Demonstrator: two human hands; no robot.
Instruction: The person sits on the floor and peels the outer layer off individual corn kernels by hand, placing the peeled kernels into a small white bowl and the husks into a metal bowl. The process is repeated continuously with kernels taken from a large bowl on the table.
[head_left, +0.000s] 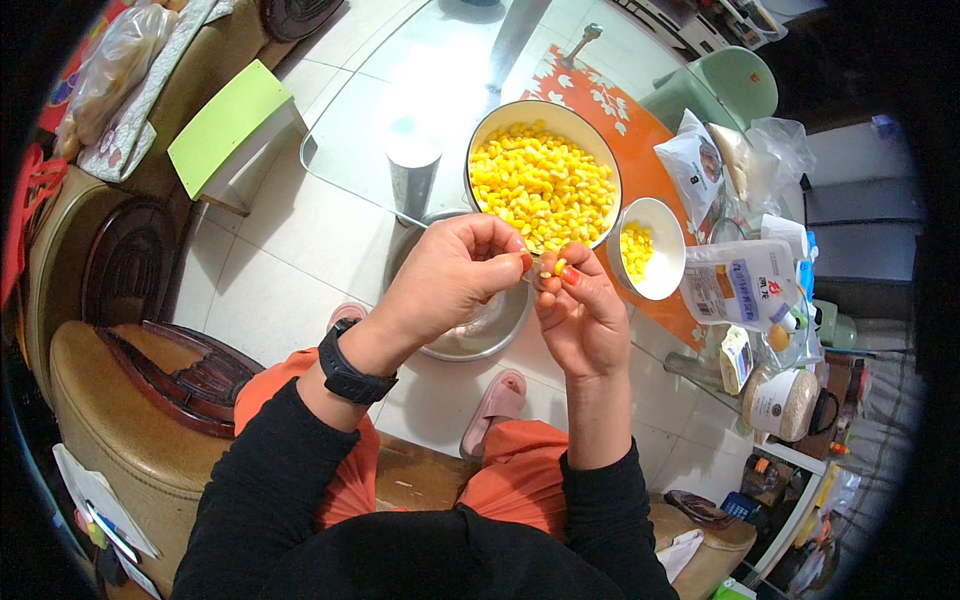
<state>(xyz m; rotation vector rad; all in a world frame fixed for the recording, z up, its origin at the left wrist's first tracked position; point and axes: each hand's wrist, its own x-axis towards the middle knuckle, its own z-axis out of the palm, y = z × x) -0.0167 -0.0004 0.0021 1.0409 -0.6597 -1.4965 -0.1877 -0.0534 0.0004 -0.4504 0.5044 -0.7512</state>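
My left hand (457, 274), with a black watch on its wrist, pinches the edge of a small translucent piece, perhaps a kernel's skin. Close beside it, my right hand (585, 315) grips a yellow corn kernel (560, 266) between thumb and fingers. The fingertips of both hands nearly meet. Just beyond them stands a large white bowl (596, 139) with a dark rim, heaped with corn kernels (544, 180). To its right, a smaller white bowl (667, 259) has a little corn on one side. Under my hands is a metal basin (487, 345), partly covered by my left hand.
A metal cylinder (414, 176) stands left of the large bowl on the glass table (352, 135). An orange leaf-patterned mat (645, 172) lies under the bowls. Plastic packages (739, 281) and a jar (780, 405) crowd the right side. A green-topped stool (229, 127) is at left.
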